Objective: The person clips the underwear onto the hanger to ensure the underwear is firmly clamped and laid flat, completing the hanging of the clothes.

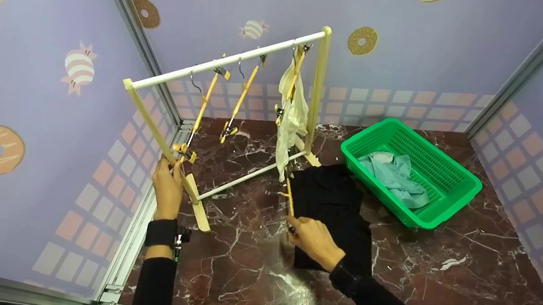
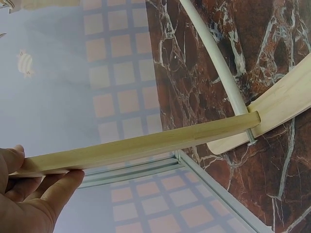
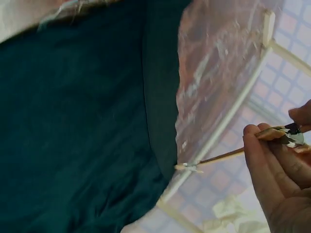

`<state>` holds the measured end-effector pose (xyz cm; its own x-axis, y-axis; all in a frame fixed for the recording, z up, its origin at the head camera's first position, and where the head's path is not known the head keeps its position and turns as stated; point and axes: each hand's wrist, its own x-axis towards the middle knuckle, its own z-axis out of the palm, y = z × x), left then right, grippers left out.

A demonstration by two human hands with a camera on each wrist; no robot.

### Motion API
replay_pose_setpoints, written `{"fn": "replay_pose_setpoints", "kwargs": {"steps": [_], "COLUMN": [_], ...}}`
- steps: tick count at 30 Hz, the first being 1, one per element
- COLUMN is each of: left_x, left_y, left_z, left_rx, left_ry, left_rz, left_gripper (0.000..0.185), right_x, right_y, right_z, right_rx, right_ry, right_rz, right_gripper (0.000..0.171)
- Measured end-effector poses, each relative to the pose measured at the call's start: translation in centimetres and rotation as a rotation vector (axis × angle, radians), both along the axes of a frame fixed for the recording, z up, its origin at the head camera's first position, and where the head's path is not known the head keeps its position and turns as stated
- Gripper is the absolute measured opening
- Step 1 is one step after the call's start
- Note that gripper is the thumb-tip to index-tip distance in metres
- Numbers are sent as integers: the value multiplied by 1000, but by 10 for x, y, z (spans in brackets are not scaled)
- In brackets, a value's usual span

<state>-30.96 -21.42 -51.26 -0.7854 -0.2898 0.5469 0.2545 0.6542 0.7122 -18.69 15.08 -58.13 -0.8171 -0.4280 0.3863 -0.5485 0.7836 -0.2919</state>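
Observation:
My left hand (image 1: pixel 167 184) grips the left upright (image 1: pixel 151 126) of a small wooden drying rack; in the left wrist view the fingers (image 2: pixel 34 189) curl round that pale post (image 2: pixel 136 148). My right hand (image 1: pixel 313 240) pinches the near end of a wooden clip hanger (image 1: pixel 289 197) low over the marble table. The hanger runs along the left edge of a black garment (image 1: pixel 333 205) that lies on the table. In the right wrist view the fingers (image 3: pixel 272 170) hold the hanger's end (image 3: pixel 284 135), and its far clip (image 3: pixel 189 166) sits at the dark garment's (image 3: pixel 73 121) edge.
On the rack's white top rod (image 1: pixel 229 59) hang two empty clip hangers (image 1: pixel 239 100) and a cream garment (image 1: pixel 292 116). A green basket (image 1: pixel 456 169) with a pale teal cloth (image 1: pixel 392 174) stands at the right. Patterned walls close in the table on three sides.

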Motion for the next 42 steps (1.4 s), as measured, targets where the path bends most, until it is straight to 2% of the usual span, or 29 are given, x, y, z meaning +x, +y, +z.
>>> {"fn": "replay_pose_setpoints", "kwargs": {"steps": [5,9,11,15,19,23,29,39,42], "left_x": [-1,-1,-1,-2,-3,-2,-1,-1,3], "left_y": [-1,-1,-2,-1,-1,-1,-2,-1,0], "left_z": [1,0,0,1,2,0,-3,0,3], "left_rx": [11,10,11,14,3,-7,10,11,4], "left_ry": [-15,-24,-22,-6,9,11,-23,-44,-84], "left_rz": [5,2,1,1,-4,-6,2,3,-4], "left_gripper": [23,22,23,24,22,22,22,21,27], "right_x": [-10,-16,-17,-22,-32,-43,-53,-71,-71], "right_y": [-15,-20,-20,-11,6,23,37,37,38], "right_z": [-15,-23,-25,-32,-40,-47,-54,-58,-58], "right_rx": [92,138,150,64,-22,54,149,139,124], "right_ry": [-38,-134,-193,-342,-402,-433,-595,-613,-587], "right_rz": [21,35,66,88,-16,-123,-183,-217,-199], "right_gripper": [40,36,41,58,69,69,69,70,69]}}
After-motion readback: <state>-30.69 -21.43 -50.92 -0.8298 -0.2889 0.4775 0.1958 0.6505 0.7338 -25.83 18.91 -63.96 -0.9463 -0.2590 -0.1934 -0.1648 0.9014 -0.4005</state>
